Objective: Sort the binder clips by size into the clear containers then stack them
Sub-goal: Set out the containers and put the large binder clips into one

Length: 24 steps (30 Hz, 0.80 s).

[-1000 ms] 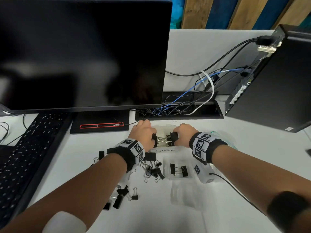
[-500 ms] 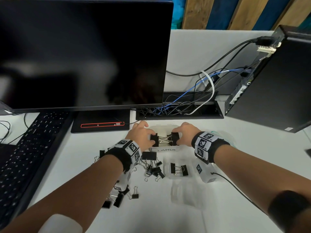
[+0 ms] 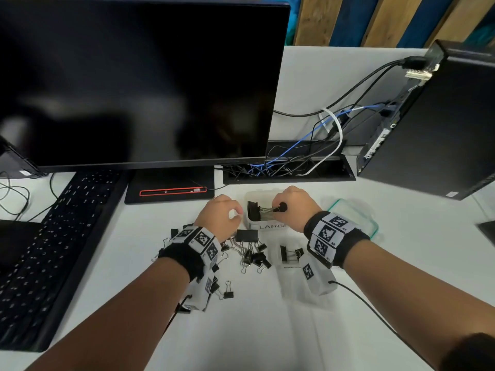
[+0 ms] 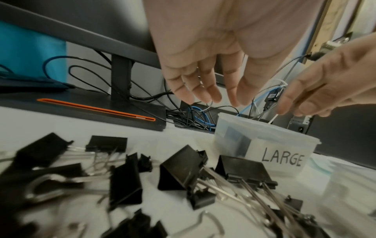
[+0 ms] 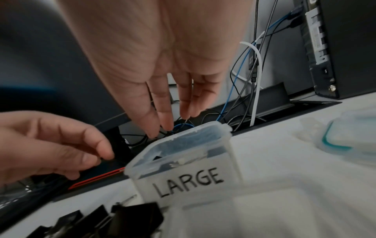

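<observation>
A clear container marked LARGE (image 3: pixel 270 226) (image 4: pixel 264 145) (image 5: pixel 183 161) stands in front of the cable slot. Inside it lies a big black binder clip (image 3: pixel 254 210) with its wire handles pointing right, and a second black clip end (image 3: pixel 281 207) shows beside my right fingers. My right hand (image 3: pixel 278 208) (image 5: pixel 173 124) hovers over the container's rim, fingers straight and pointing down, with nothing between them. My left hand (image 3: pixel 235 212) (image 4: pixel 213 96) hangs just left of the container, relaxed and empty. A heap of mixed black clips (image 3: pixel 249 250) (image 4: pixel 183 173) lies under my left wrist.
A smaller clear container (image 3: pixel 290 254) with one clip sits below the LARGE one. A teal-edged lid (image 3: pixel 356 220) (image 5: pixel 346 136) lies to the right. The monitor (image 3: pixel 134 76), keyboard (image 3: pixel 53 236), PC tower (image 3: pixel 442 124) and the cable slot (image 3: pixel 289 167) ring the work area.
Both hands were gripping large clips over the LARGE container. Now the clips lie in it, both hands have let go, and my left hand has drawn back to the left.
</observation>
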Each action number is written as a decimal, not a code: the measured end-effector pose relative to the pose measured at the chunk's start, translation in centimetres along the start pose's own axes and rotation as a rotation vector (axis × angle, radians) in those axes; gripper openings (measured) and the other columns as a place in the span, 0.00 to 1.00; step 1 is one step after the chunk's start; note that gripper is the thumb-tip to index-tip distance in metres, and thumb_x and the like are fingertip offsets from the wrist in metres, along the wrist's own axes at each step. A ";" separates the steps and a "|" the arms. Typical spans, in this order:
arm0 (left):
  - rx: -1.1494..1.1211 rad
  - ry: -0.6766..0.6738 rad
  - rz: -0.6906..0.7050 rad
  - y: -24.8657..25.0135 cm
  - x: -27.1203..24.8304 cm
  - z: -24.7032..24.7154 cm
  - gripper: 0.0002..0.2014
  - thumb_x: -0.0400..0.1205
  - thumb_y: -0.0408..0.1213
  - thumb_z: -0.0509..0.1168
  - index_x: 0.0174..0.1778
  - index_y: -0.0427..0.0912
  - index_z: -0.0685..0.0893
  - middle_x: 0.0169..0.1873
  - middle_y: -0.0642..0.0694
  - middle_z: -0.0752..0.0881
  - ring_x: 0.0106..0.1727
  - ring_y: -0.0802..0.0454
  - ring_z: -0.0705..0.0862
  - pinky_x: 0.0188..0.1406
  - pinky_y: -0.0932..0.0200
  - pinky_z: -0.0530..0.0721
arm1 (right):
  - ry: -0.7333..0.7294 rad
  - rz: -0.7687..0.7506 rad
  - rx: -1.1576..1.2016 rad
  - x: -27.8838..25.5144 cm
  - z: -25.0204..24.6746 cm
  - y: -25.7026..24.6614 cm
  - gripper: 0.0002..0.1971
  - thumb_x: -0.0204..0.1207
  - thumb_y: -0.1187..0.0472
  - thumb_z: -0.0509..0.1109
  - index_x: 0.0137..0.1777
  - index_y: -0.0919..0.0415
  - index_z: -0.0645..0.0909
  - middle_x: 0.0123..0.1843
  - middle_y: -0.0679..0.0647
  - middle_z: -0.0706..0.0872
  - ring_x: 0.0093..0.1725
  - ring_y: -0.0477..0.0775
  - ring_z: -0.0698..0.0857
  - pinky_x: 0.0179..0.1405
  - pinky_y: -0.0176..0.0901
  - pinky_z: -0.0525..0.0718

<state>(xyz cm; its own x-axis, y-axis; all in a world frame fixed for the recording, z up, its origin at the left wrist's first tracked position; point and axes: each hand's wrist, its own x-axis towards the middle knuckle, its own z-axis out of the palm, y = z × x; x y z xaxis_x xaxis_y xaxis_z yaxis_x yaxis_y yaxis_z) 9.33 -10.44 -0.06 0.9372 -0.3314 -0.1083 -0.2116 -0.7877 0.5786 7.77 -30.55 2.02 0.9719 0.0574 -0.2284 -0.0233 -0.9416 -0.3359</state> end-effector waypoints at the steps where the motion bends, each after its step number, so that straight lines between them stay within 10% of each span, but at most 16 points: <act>1: -0.007 -0.006 -0.008 -0.4 -0.5 -0.2 0.07 0.80 0.37 0.63 0.49 0.51 0.85 0.56 0.52 0.79 0.59 0.54 0.77 0.58 0.61 0.75 | 0.002 -0.002 0.021 -0.5 0.2 -0.6 0.10 0.74 0.57 0.68 0.52 0.57 0.85 0.47 0.53 0.76 0.59 0.59 0.78 0.48 0.39 0.72; 10: 0.034 -0.064 -0.055 -4.9 -3.9 -1.4 0.08 0.80 0.38 0.64 0.51 0.51 0.85 0.53 0.51 0.81 0.55 0.53 0.79 0.54 0.62 0.76 | -0.089 0.014 0.142 -3.3 3.0 -5.0 0.12 0.75 0.62 0.68 0.58 0.63 0.83 0.57 0.59 0.85 0.58 0.58 0.82 0.56 0.45 0.80; 24: 0.013 -0.132 -0.089 -8.4 -5.1 -1.8 0.10 0.79 0.38 0.65 0.56 0.48 0.84 0.56 0.48 0.82 0.59 0.51 0.81 0.60 0.56 0.79 | -0.116 0.127 -0.033 -2.5 7.7 -7.6 0.20 0.77 0.61 0.66 0.68 0.65 0.73 0.74 0.60 0.70 0.69 0.63 0.74 0.68 0.50 0.77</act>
<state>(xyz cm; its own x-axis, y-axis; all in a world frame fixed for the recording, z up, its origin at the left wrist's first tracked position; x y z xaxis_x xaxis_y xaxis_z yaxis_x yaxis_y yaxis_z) 6.82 -1.22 -2.91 0.9083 -0.3244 -0.2642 -0.1336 -0.8232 0.5518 3.68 -20.94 -1.89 0.9280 -0.0262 -0.3718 -0.1341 -0.9541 -0.2676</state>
